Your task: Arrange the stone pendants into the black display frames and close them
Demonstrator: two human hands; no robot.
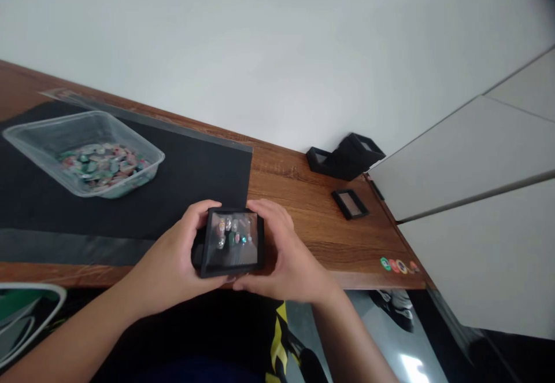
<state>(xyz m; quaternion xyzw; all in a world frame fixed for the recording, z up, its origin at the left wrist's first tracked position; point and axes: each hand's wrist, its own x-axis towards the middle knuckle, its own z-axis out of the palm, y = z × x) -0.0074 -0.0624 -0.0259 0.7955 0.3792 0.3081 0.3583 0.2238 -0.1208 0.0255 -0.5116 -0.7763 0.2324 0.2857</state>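
A small black-framed box [233,240] with a clear top shows several shiny, nail-shaped pieces inside. My left hand [176,258] grips its left side, with the thumb near the top corner. On the opposite side, my right hand [288,256] holds the right edge, its fingers curled round the lower corner. The box is over the front part of the table, at the corner of a black mat [203,169]. What lies beneath it is mostly hidden.
A clear plastic tub [151,154] of colourful pieces sits on the mat at left. Black boxes [347,157] are stacked at the back right, near a flat black frame [350,203]. Round stickers [393,265] mark the table's [303,198] front right. White walls stand behind and right.
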